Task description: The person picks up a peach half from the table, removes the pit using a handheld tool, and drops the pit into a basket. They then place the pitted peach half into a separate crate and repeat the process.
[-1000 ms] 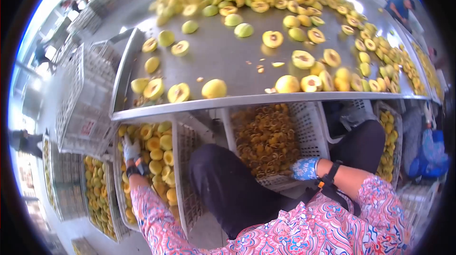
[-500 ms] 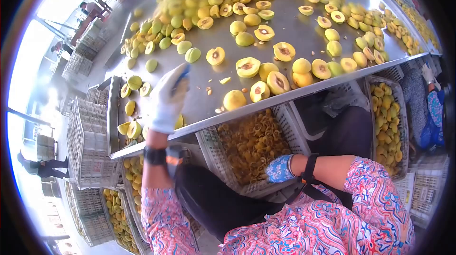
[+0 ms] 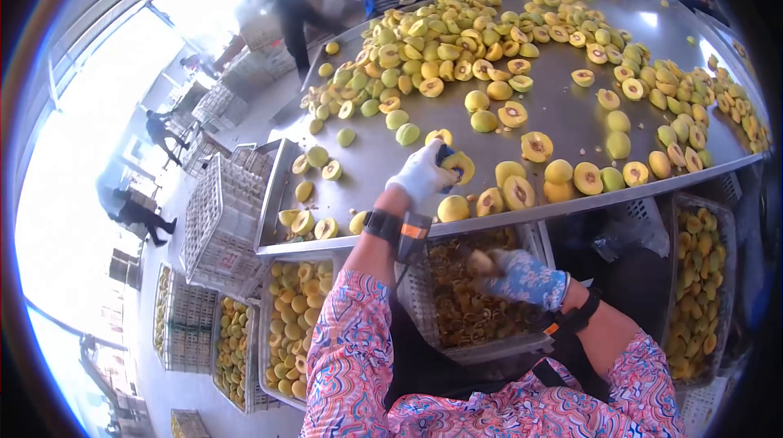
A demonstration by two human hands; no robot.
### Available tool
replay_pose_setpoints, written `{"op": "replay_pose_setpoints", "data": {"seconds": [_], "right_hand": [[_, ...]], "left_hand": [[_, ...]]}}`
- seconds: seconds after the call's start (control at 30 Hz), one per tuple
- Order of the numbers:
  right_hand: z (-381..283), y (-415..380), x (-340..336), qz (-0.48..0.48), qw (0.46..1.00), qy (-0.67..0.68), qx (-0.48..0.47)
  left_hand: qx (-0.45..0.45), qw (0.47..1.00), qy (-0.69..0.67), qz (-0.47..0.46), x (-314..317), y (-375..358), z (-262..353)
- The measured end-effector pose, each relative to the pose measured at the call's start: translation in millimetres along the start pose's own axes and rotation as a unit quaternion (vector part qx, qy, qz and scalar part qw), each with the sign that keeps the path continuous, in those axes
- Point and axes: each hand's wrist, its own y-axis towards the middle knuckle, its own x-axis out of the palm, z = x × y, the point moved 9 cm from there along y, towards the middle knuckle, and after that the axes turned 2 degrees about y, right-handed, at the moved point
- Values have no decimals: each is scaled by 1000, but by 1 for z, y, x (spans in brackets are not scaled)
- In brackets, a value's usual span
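Note:
My left hand (image 3: 420, 177), in a white glove, is over the table's near edge with its fingers closed around a yellow peach half (image 3: 459, 167). Another peach half (image 3: 439, 137) lies just beyond the fingertips. My right hand (image 3: 522, 278), in a blue floral glove, is smeared by motion above a crate of brown fruit scraps (image 3: 457, 307). A blurred brownish object (image 3: 479, 263) sticks out from its fingers; its kind cannot be made out. Cut peaches (image 3: 537, 147) lie along the metal table (image 3: 375, 181) near my left hand.
A large heap of peach halves (image 3: 424, 46) covers the table's far side. Crates of peaches stand at my left (image 3: 294, 320) and right (image 3: 697, 291). Stacked white crates (image 3: 224, 218) are beside the table's left end. Other people work across the table and farther off.
My left hand has moved right along the edge and now holds a peach half. The right hand has lifted from the crate, with a brownish object now showing. The view has shifted.

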Motion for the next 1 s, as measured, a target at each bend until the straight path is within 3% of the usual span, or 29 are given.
{"op": "replay_pose_setpoints", "data": {"seconds": [0.03, 0.07, 0.1, 0.13, 0.17, 0.2, 0.27, 0.33, 0.47, 0.53, 0.57, 0.63, 0.67, 0.7, 0.8, 0.83, 0.87, 1.0], "right_hand": [[-2, 2, -14, 83, 993, 75, -21], [2, 1, -27, 160, 975, 152, -40], [5, 4, -33, 191, 961, 194, -45], [10, 7, -39, 218, 946, 234, -49], [9, 13, -40, 238, 936, 241, -98], [9, 18, -40, 260, 921, 251, -146], [14, 25, -30, 248, 911, 289, -156], [24, 29, -20, 234, 940, 219, -120], [13, 23, -1, 202, 961, 161, -99], [13, 20, 7, 200, 958, 179, -100], [13, 20, 11, 185, 951, 229, -97], [13, 19, 18, 155, 928, 326, -88], [14, 20, 16, 169, 937, 292, -91], [19, 22, 16, 184, 944, 256, -93], [24, 25, 16, 185, 966, 155, -96], [6, 15, 19, 161, 967, 170, -101], [-10, 6, 13, 196, 966, 54, -157], [-21, -3, 25, 161, 977, -29, -139]], "left_hand": [[84, 983, -160, 44, -6, -13, -1], [76, 930, -356, 38, 5, -26, -15], [48, 909, -413, 19, 13, -46, -13], [45, 918, -394, 20, 18, -68, -6], [118, 953, -268, 75, 22, -84, -2], [132, 955, -246, 103, 32, -104, 4], [4, 886, -458, 71, 68, -126, -7], [4, 826, -561, 59, 72, -144, -14], [-21, 819, -558, 130, 102, -149, -45], [-38, 899, -415, 134, 99, -158, -36], [14, 922, -324, 212, 94, -160, -37], [14, 927, -311, 208, 99, -165, -37], [14, 930, -305, 205, 100, -167, -33], [93, 934, -195, 285, 91, -176, -22], [81, 913, -263, 302, 90, -185, -27], [59, 881, -364, 298, 91, -184, -40], [31, 839, -461, 286, 92, -182, -55], [-6, 622, -768, 153, 100, -181, -71]]}}
